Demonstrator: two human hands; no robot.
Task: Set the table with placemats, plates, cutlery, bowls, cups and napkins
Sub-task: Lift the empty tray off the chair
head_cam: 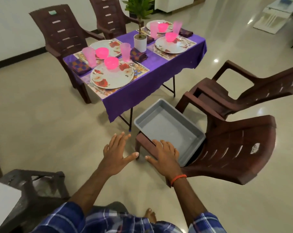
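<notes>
Cutlery [163, 54] blurs beside the plates [112, 78]; left hand [116, 157] and right hand [165, 155] spread empty, the right hiding the tray's [167, 128] near corner.

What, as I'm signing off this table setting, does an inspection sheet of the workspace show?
Surface: purple-clothed table, laid for four.
Job's things: four plates on placemats, each bearing a pink bowl; four cups; folded napkins; cutlery barely visible.
Clutter: empty grey tray on a chair; potted plant at table centre.
Grippers: left hand open in the air; right hand open at the tray's near rim.
Cables: nothing seen.
Surroundings: brown plastic chairs, glossy tiled floor.
</notes>
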